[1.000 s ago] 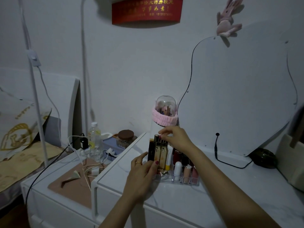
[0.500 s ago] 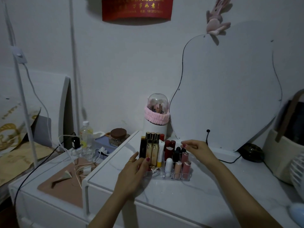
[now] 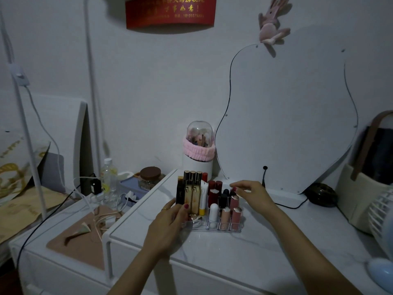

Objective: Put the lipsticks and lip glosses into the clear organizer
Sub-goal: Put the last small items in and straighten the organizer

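The clear organizer (image 3: pixel 214 226) stands on the white marble-look tabletop, filled with upright tubes. Tall gold lip glosses (image 3: pixel 193 193) and a black tube (image 3: pixel 180 193) fill its left side. Red lipsticks (image 3: pixel 214 191), a white tube (image 3: pixel 213 211) and pink lipsticks (image 3: pixel 230 213) fill the middle and right. My left hand (image 3: pixel 168 222) rests against the organizer's front left corner, fingers touching the black tube and the case. My right hand (image 3: pixel 251 192) hovers just above the right-hand lipsticks, fingers loosely curled, with nothing visible in it.
A domed white holder with a pink band (image 3: pixel 198 154) stands behind the organizer, beside a wavy mirror (image 3: pixel 287 116). A basket bag (image 3: pixel 370 173) and a fan (image 3: pixel 382 211) stand at the right. A lower side table (image 3: pixel 70 226) at the left holds cables, a bottle (image 3: pixel 108 179) and a jar (image 3: pixel 150 177).
My right hand has left the tops of the tall gold tubes and moved right, over the short lipsticks. My left hand stays at the organizer's left corner. The view has shifted.
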